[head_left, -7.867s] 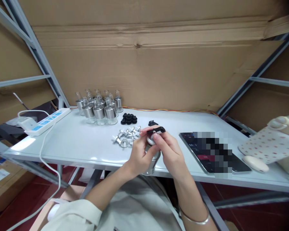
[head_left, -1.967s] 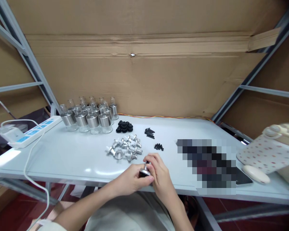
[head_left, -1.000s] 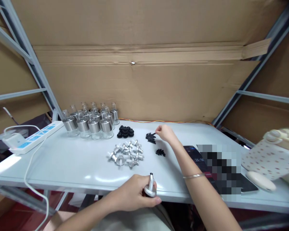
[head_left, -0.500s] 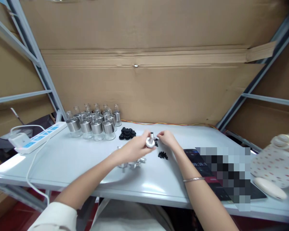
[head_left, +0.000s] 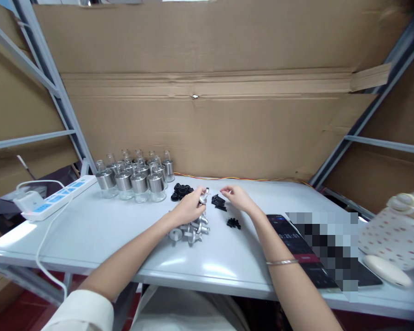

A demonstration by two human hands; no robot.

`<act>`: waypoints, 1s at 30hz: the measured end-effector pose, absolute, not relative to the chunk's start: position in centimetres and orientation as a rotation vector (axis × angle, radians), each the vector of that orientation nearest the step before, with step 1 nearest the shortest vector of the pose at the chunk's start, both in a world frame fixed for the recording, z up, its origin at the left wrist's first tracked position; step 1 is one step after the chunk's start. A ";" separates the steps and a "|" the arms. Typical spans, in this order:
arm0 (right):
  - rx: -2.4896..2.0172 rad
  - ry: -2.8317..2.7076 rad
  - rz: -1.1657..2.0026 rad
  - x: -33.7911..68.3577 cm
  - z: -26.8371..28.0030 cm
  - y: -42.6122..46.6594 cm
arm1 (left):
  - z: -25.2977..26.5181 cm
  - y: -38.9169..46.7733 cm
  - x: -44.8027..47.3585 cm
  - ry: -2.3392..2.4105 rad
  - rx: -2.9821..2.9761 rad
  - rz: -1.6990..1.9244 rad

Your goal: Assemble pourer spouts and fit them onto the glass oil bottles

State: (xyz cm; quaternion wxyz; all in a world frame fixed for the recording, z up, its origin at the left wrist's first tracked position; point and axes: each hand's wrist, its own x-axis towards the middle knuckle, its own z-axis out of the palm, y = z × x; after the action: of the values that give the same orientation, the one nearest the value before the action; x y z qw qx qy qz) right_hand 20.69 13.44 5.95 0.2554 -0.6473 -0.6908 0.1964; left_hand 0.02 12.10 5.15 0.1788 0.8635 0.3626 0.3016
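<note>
My left hand [head_left: 190, 205] grips a silver pourer top [head_left: 204, 197], a round disc with a short stem and a dark tip. Below that hand lie several similar silver pourer tops [head_left: 192, 235] in a loose group. My right hand [head_left: 239, 198] hovers just right of the held piece, thumb and forefinger drawn together; whether anything small is between them is hidden. Beneath its fingertips lies a bunch of thin black tubes [head_left: 218, 202]. A cluster of small black caps [head_left: 233, 223] sits nearer me. Black ringed stoppers [head_left: 181, 190] are piled behind my left hand.
Several glass bottles with steel sleeves [head_left: 139, 184] stand at the back left. A power strip [head_left: 60, 197] with a white cable lies at the left edge. On the right are a phone-like screen [head_left: 296, 248], a white oval object [head_left: 387, 270] and a dotted box [head_left: 395, 234].
My left hand has moved left with the pourer top, baring more of the black tubes and silver pieces. My right hand has shifted slightly, its fingertips lifting off the tubes.
</note>
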 end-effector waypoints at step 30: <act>-1.319 -1.956 0.902 20.5 7.8 10.8 | 6.0 11.8 -0.4 0.977 2.985 0.827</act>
State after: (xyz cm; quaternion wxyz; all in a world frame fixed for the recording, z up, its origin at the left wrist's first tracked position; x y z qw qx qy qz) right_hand 20.49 10.78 7.82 0.3028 -0.4976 -0.7381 0.3404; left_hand -0.36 11.84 5.97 -0.0530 0.9177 0.3004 0.2544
